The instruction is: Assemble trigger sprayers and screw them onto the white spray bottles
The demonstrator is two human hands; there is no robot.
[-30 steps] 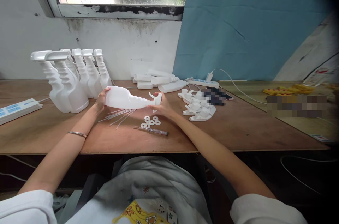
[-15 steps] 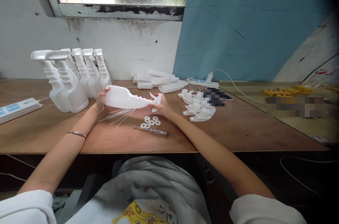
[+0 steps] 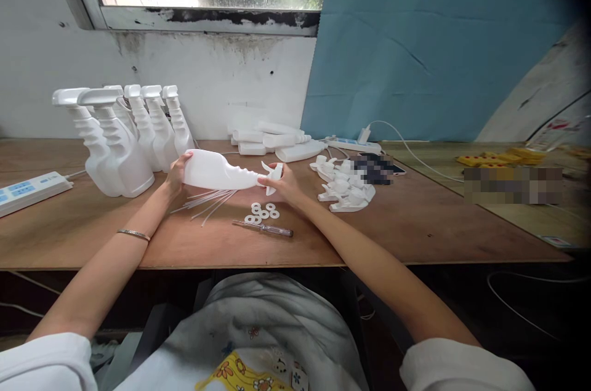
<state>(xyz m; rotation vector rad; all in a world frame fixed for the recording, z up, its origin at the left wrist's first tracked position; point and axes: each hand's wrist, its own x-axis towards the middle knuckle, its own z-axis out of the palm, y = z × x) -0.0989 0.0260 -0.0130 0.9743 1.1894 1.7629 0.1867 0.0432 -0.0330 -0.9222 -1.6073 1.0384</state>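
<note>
A white plastic spray bottle (image 3: 215, 173) lies sideways in the air just above the wooden table (image 3: 415, 225). My left hand (image 3: 175, 177) grips its base end. My right hand (image 3: 281, 185) is closed on the white trigger head (image 3: 271, 175) at the bottle's neck. Below the bottle lie thin white dip tubes (image 3: 207, 201), several white washers (image 3: 263, 213) and a small screwdriver (image 3: 264, 229).
Several assembled spray bottles (image 3: 120, 140) stand at the back left. Empty bottles (image 3: 272, 139) lie by the wall, loose trigger heads (image 3: 344, 186) to the right. A white power strip (image 3: 30, 191) sits at the left edge, another (image 3: 353, 145) near a blue board.
Almost nothing differs; my right hand has turned slightly on the trigger head while the bottle stays in place.
</note>
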